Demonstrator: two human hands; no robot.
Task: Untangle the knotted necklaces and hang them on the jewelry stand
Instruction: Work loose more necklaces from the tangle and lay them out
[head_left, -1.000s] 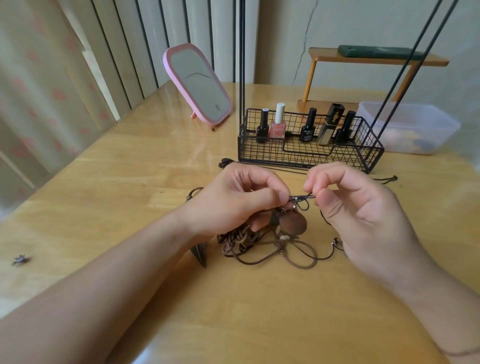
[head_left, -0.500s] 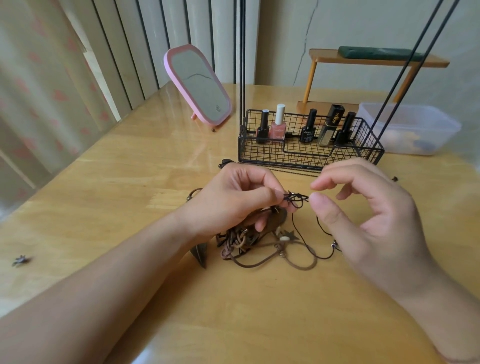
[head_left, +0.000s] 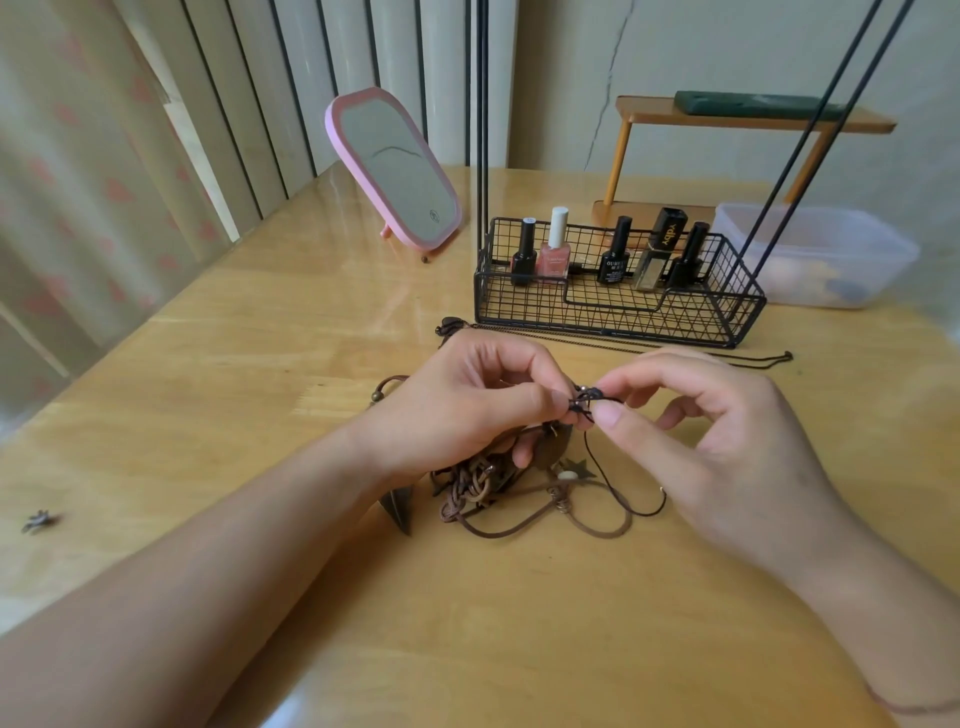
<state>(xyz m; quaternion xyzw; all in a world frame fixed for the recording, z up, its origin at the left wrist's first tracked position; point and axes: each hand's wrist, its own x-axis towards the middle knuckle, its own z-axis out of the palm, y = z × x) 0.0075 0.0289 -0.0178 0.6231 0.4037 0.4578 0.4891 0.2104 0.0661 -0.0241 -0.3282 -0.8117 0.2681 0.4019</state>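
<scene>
While your left hand (head_left: 467, 410) pinches the knot (head_left: 584, 400) above the tangled necklaces (head_left: 498, 488), your right hand (head_left: 727, 441) pinches it from the right, near the wire basket (head_left: 613, 312).

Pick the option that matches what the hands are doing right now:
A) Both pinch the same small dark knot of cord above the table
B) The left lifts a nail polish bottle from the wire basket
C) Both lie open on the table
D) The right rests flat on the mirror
A: the left hand and the right hand meet fingertip to fingertip on the dark knot, held up over the tangled necklaces.
</scene>
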